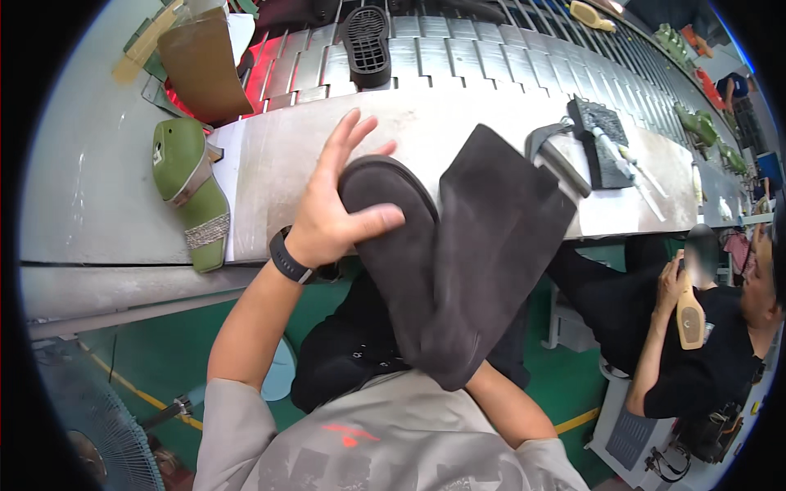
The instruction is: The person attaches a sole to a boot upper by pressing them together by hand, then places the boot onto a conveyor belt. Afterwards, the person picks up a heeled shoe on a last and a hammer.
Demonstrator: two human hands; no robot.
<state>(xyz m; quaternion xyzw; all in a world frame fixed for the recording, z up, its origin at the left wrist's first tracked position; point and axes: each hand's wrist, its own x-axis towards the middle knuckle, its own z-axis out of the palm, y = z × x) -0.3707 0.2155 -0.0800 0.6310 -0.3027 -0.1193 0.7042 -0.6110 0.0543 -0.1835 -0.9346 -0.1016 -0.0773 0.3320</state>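
A dark grey suede boot [458, 254] lies across my lap, its rounded toe toward the metal bench and its tall shaft fanned out to the right. My left hand [336, 204], with a black wristband, rests flat on the toe, fingers spread and thumb pressed on the upper. My right forearm runs up under the boot shaft; the right hand itself is hidden behind the boot.
A green shoe last [192, 192] lies on the metal bench [458, 123] at left. A black sole [367, 45] rides the slatted conveyor [458, 57]. A black brush block [602, 143] and tools lie at right. A seated person [712, 327] at right holds a tan insole.
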